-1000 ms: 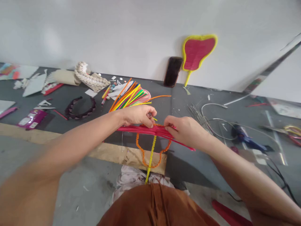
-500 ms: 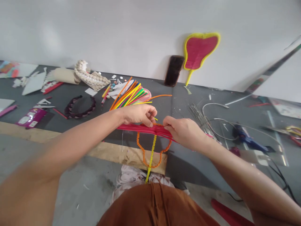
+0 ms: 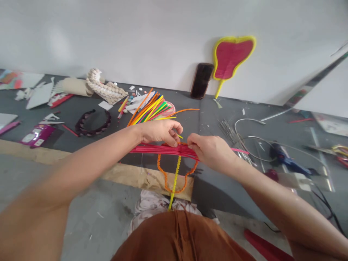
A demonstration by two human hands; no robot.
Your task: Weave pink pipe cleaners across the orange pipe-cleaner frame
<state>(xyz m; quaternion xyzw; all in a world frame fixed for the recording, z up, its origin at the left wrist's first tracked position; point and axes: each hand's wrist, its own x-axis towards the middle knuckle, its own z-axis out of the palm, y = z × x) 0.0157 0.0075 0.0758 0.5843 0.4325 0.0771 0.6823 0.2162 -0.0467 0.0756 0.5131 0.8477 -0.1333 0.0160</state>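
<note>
Red strips [image 3: 154, 149] lie side by side across an orange wavy outline frame [image 3: 165, 177], which has a yellow twisted stem [image 3: 176, 174] down its middle. My left hand [image 3: 165, 133] is closed in a pinch on the red strips near the centre. Just to the right, my right hand [image 3: 210, 149] pinches the same strips, its fingers curled and partly hidden. The fingertips of both hands are close together at the frame's upper edge. A short yellow tip shows between them.
Behind my left hand lies a bundle of coloured strips [image 3: 152, 110]. A finished red and yellow fan [image 3: 233, 59] and a phone [image 3: 201, 80] lean on the wall. To the right are wires [image 3: 231, 134], a glue gun [image 3: 285, 159] and scissors [image 3: 326, 150]; a dark braided headband [image 3: 92, 123] lies left.
Both hands stay almost in place, with the right fingers slightly further left. The red strip ends now show beyond my right wrist.
</note>
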